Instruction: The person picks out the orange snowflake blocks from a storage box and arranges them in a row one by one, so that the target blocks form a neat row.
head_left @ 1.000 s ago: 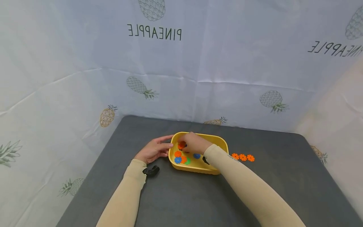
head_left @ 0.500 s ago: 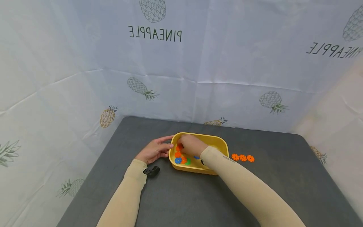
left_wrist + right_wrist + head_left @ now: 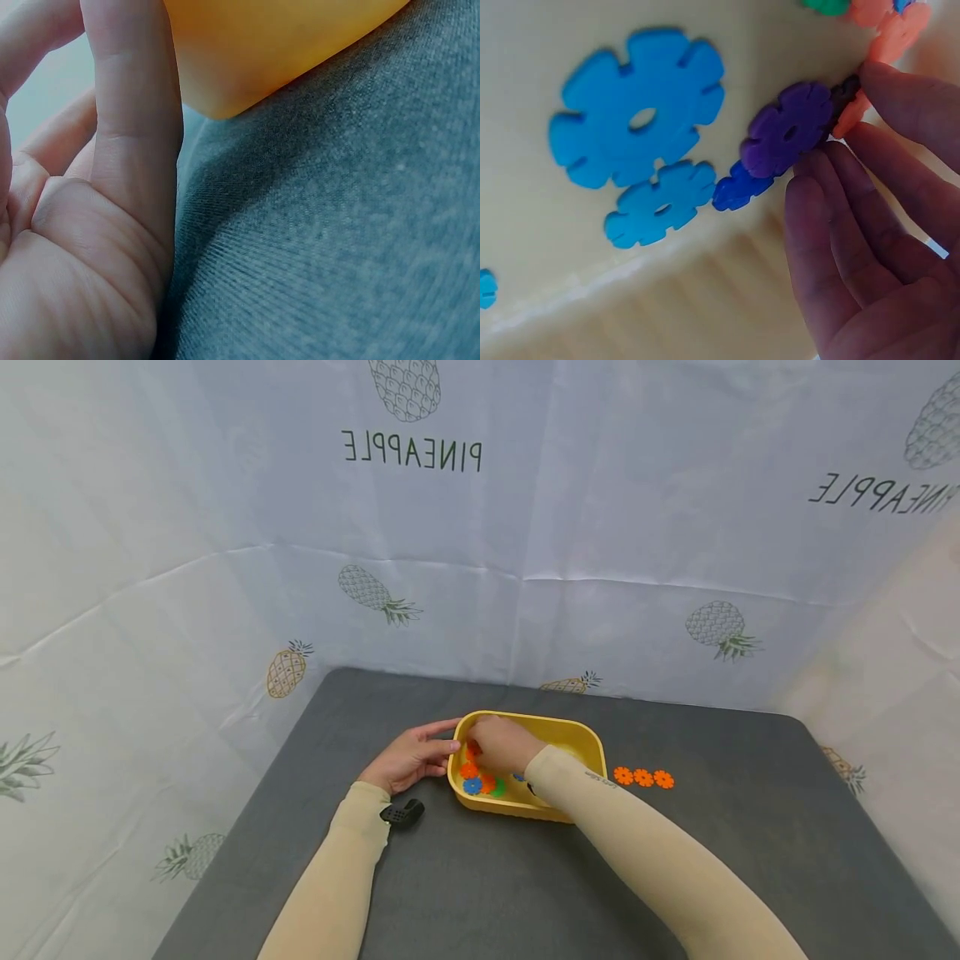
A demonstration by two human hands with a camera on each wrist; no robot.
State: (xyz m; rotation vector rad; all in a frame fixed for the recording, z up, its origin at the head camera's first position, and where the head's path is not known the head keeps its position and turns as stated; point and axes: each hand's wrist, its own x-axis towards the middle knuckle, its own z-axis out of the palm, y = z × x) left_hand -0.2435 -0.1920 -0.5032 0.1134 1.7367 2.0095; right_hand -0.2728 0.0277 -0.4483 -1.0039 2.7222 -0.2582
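Note:
A yellow plastic bin point(image 3: 573, 731) holds several small notched, flower-shaped building discs. My right hand point(image 3: 508, 745) reaches into its left end. In the right wrist view, the thumb and index finger pinch an orange notched disc point(image 3: 850, 118). Right by the fingertips lie a purple disc point(image 3: 787, 129) and a dark disc point(image 3: 845, 94), and blue discs point(image 3: 637, 105) lie farther off. My left hand point(image 3: 405, 757) is at the bin's left end, thumb at the rim and fingers extended along the outside. The left wrist view shows its fingers point(image 3: 135, 90) loosely straight beside the bin wall.
Three orange discs point(image 3: 642, 777) lie in a row on the dark grey table point(image 3: 480, 885), just right of the bin. White pineapple-print cloth point(image 3: 600, 527) hangs behind the table and along both sides.
My right hand has moved slightly left and deeper into the bin's left end, covering more of the blue disc there. The left hand stays at the bin's end.

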